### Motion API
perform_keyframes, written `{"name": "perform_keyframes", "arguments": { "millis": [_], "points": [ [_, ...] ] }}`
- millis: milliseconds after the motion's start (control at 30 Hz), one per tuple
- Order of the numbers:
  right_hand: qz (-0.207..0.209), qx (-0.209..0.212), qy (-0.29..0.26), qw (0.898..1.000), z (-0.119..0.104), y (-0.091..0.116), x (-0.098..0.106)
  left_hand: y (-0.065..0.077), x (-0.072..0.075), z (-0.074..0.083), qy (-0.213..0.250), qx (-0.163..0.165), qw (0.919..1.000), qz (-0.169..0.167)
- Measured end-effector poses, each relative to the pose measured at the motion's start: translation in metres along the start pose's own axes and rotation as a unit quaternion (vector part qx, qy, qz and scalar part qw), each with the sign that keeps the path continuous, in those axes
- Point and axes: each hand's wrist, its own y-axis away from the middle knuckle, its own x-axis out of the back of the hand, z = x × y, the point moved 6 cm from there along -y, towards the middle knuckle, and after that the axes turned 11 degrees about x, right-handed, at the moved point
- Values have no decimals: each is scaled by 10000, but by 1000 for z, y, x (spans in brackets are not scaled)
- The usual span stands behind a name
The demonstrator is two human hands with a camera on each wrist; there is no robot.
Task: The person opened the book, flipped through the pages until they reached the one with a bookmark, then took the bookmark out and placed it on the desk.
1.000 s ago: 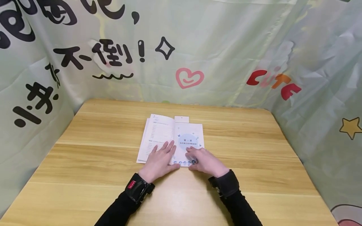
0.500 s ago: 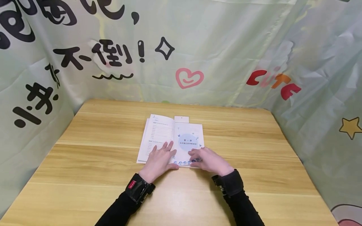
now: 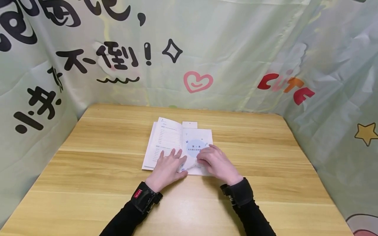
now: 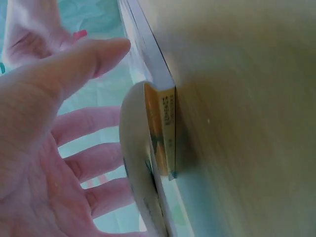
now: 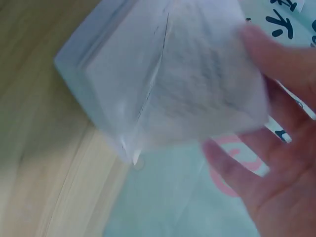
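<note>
An open book [image 3: 168,137] lies on the wooden table, a round blue design printed on its right page. My left hand [image 3: 166,167] rests with spread fingers on the left page, its thumb by the lower edge near the fold. With thumb and fingers, my right hand [image 3: 219,164] pinches the lower right corner of a page. That page [image 5: 197,94] bends upward in the right wrist view, away from the stack beneath. In the left wrist view, the fingers of my left hand [image 4: 44,153] lie against the page side, and the book's yellow spine [image 4: 169,123] shows.
A white card-like piece [image 3: 190,124] sticks out past the book's top edge. Around the book stretches the wooden table [image 3: 103,157]. Printed cloth [image 3: 236,49] hangs behind it and along both sides.
My right hand has gripped the page's lower right corner and raised it, curling it up toward the left. The left hand has stayed almost still on the left page.
</note>
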Motion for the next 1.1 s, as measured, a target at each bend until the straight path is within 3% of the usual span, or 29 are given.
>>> {"name": "perform_keyframes", "arguments": {
  "millis": [167, 300, 367, 467, 567, 633, 733, 800, 900, 1000, 1100],
  "points": [
    [1157, 210, 302, 9926, -8, -7, 12, -2, 1, 2, -9, 46, 9991, 426],
    [2028, 2, 260, 9789, -10, -8, 19, -4, 6, -3, 546, 285, 9923, 1077],
    [2205, -239, 145, 9750, -9, -7, 19, -4, 11, -6, 957, 425, 9845, 1406],
    [1892, -577, -160, 9801, -6, -6, 11, -4, 17, -10, 1213, 542, 9744, 1812],
    [853, -819, -535, 9915, -4, -6, -7, -2, 23, -11, 854, 603, 9712, 2139],
    [15, -949, -772, 9925, -4, -3, -20, -2, 25, -11, 348, 640, 9720, 2233],
    [-928, -1031, -987, 9854, -5, 4, -34, -2, 25, -9, -337, 580, 9747, 2134],
    [-1172, -1038, -1074, 9818, -6, 6, -37, -2, 21, -9, -678, 461, 9775, 1941],
    [-1138, -1066, -1102, 9816, -4, 7, -37, -3, 11, -9, -815, 161, 9859, 1451],
    [-982, -1209, -1108, 9816, -1, 6, -36, -2, -1, -8, -662, -131, 9949, 744],
    [-764, -1500, -1210, 9783, 3, 6, -34, 1, -8, -10, -417, -98, 9991, 65]
  ]
}}
